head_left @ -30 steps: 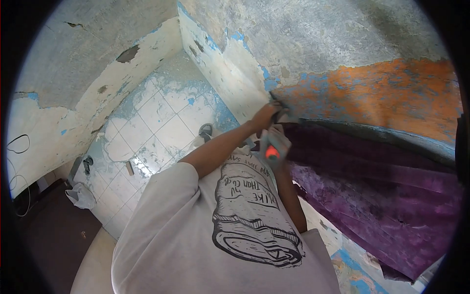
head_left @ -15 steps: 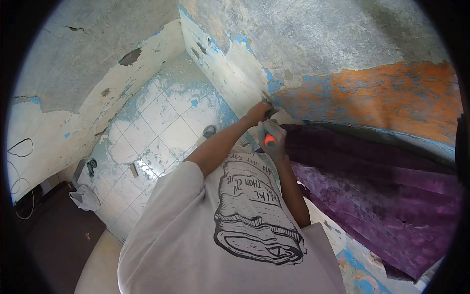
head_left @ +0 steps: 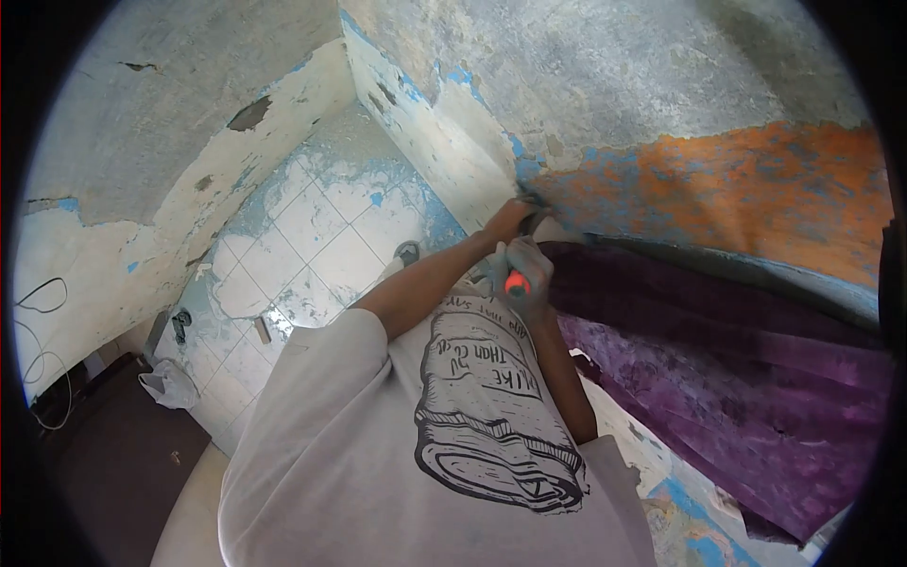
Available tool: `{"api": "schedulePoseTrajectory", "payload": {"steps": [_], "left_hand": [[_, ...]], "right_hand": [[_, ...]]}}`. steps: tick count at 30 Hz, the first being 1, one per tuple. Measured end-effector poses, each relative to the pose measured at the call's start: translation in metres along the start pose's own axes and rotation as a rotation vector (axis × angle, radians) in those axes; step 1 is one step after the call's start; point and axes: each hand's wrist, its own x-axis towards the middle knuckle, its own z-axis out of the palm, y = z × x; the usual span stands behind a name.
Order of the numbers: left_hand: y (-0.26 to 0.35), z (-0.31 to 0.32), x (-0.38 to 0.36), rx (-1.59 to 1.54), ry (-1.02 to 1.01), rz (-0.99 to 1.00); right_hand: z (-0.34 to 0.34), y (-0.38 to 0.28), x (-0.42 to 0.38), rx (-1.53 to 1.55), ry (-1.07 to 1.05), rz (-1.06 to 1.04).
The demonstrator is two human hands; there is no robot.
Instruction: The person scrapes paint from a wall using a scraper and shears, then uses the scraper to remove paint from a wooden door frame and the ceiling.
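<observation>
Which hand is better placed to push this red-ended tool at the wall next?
Probably the right hand: it wraps the red-ended tool near its butt. The left hand is farther forward, nearer the peeling wall, so seems better for guiding.

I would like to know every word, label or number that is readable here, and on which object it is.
On the shirt:
"THAN"
"IKE", letters before it unclear
"THAT SAY", small, probable reading
The shirt's other letters are too blurred or distorted to read.
I can read no text elsewhere.
</observation>
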Motion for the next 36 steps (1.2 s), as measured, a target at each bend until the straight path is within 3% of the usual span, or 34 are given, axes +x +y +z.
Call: {"api": "schedulePoseTrajectory", "payload": {"steps": [3,6,9,12,14,20,23,26,29,30,32,34,36], "left_hand": [[0.037,0.002,0.013,-0.005,-0.003,0.025],[0.034,-0.004,0.014,0.007,-0.02,0.089],[0.023,-0.012,0.007,0.089,-0.078,-0.023],[0.019,-0.012,0.005,0.021,-0.015,0.055],[0.032,-0.005,0.012,0.057,0.133,0.254],[0.002,-0.013,-0.006,0.159,-0.087,0.163],[0.026,-0.012,0.002,-0.018,0.003,0.15],[0.05,-0.011,0.005,0.089,0.023,0.105],[0.05,0.002,-0.006,0.073,0.17,0.035],[0.051,0.003,-0.01,0.069,0.185,0.048],[0.049,0.003,-0.021,0.165,0.208,0.005],[0.037,0.004,-0.022,0.195,0.204,0.014],[0.034,-0.002,-0.022,0.344,0.089,-0.101]], "right_hand": [[-0.017,-0.027,0.01,0.028,0.117,-0.009],[-0.019,-0.022,0.011,0.131,0.087,-0.108],[0.013,-0.009,0.0,-0.003,0.075,-0.103],[0.011,-0.02,-0.001,-0.013,0.066,-0.079],[0.003,-0.033,0.004,-0.006,0.088,-0.084],[0.018,-0.031,-0.005,0.017,-0.022,-0.166],[0.005,-0.036,-0.003,0.022,0.008,-0.147],[-0.013,-0.044,0.004,0.026,0.108,-0.124],[-0.029,-0.029,-0.024,0.052,0.24,0.102],[-0.036,-0.033,-0.024,0.046,0.233,0.084],[-0.045,-0.044,-0.023,0.003,0.159,0.341],[-0.056,-0.04,-0.034,-0.007,0.047,0.328],[-0.064,-0.051,-0.035,-0.088,-0.099,0.406]]}}
